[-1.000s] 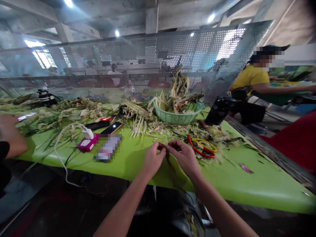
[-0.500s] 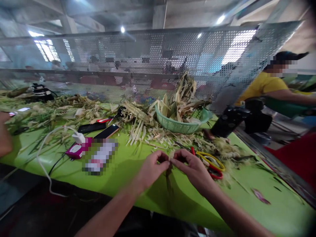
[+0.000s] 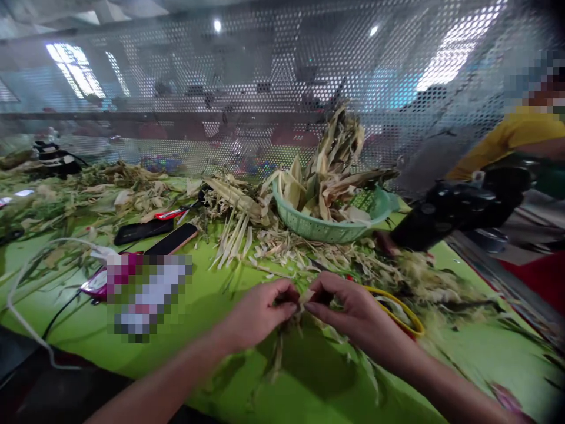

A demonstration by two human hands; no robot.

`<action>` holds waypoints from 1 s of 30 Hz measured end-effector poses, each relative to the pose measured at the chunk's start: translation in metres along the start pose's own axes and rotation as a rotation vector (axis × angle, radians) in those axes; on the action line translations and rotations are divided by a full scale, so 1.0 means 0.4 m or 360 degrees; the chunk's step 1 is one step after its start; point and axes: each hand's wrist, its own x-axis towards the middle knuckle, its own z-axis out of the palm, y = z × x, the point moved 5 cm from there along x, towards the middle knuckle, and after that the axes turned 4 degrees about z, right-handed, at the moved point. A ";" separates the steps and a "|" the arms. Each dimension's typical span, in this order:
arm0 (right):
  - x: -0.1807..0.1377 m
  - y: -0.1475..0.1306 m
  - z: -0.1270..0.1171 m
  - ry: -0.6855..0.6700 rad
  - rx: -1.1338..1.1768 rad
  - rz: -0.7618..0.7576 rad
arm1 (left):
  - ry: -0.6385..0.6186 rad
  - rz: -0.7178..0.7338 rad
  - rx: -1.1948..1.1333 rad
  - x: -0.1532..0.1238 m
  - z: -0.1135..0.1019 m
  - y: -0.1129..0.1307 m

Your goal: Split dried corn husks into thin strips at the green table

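Note:
Over the green table point(image 3: 326, 383), my left hand point(image 3: 260, 312) is closed in a pinch on a small pale piece of corn husk point(image 3: 304, 298). My right hand point(image 3: 353, 312) pinches the same piece from the other side, its thumb and fingertips close to the left ones. Thin brownish strands point(image 3: 277, 353) dangle below my left fingers. Just beyond my right wrist lie scissors with a yellow handle point(image 3: 408, 315), partly hidden by that hand. A light green plastic basket point(image 3: 326, 227) of dried corn husks point(image 3: 335, 159) stands farther back.
Husk scraps point(image 3: 286, 244) litter the table's middle, with fluffy fibres point(image 3: 424, 274) at right. Two dark phones point(image 3: 172, 240), a red cutter point(image 3: 170, 214) and a magenta power strip point(image 3: 97, 282) with a white cable lie left. A perforated metal screen point(image 3: 247, 76) stands behind; a person in yellow point(image 3: 512, 138) is at right.
My view has tilted down and come nearer the table. Both hands keep their pinch, with slightly more husk showing between them. The hanging strands have swung left.

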 end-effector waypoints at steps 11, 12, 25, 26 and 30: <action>0.080 -0.029 -0.206 0.0640 -0.0105 -0.0130 | -0.0432 0.0257 0.0885 -0.019 0.018 0.016; 0.086 -0.029 -0.209 0.0648 -0.0103 -0.0148 | -0.0422 0.0295 0.0888 -0.017 0.020 0.022; 0.109 0.067 -0.149 0.0493 -0.0325 -0.0301 | 0.0739 -0.0109 0.1543 0.146 -0.281 -0.001; 0.110 0.066 -0.149 0.0493 -0.0350 -0.0315 | 0.0773 -0.0112 0.1602 0.144 -0.291 -0.013; 0.116 0.069 -0.156 0.0517 -0.0455 -0.0331 | 0.0963 -0.0087 0.1739 0.115 -0.328 -0.047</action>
